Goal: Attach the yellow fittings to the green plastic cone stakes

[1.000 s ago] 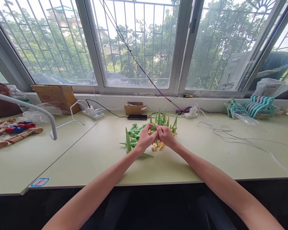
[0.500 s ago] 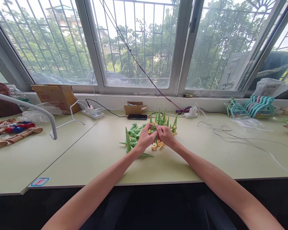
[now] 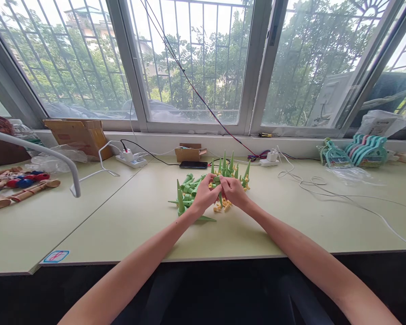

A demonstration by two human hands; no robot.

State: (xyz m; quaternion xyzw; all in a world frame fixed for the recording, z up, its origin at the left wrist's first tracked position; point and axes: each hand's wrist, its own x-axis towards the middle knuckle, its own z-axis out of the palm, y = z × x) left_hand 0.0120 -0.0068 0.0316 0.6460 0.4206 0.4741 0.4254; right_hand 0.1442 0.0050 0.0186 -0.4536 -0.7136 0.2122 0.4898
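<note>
Between my two hands, in the middle of the table, is a green cone-shaped plastic piece [image 3: 220, 198], its point turned down. My left hand [image 3: 207, 194] pinches it from the left, and my right hand [image 3: 234, 191] grips it from the right with the fingers close together. Fingers cover much of the piece. Left of my hands lies a pile of green plastic pieces [image 3: 188, 189], some with long spikes. Behind them several green cones [image 3: 230, 165] stand upright with yellow parts near their bases. Small yellow pieces [image 3: 227, 206] lie just below my right hand.
A black phone [image 3: 193, 165] lies before a small open cardboard box [image 3: 190, 152]. Power strips [image 3: 131, 159] and white cables [image 3: 341, 195] stretch over the table [image 3: 122, 230]. Wooden toys [image 3: 30, 192] are at left, teal hangers [image 3: 367, 149] at right. A grey curved bar [image 3: 61, 155] juts in.
My hands and the green cone piece stay almost exactly in place. At the far right edge, another person's hand and a green object have gone out of view.
</note>
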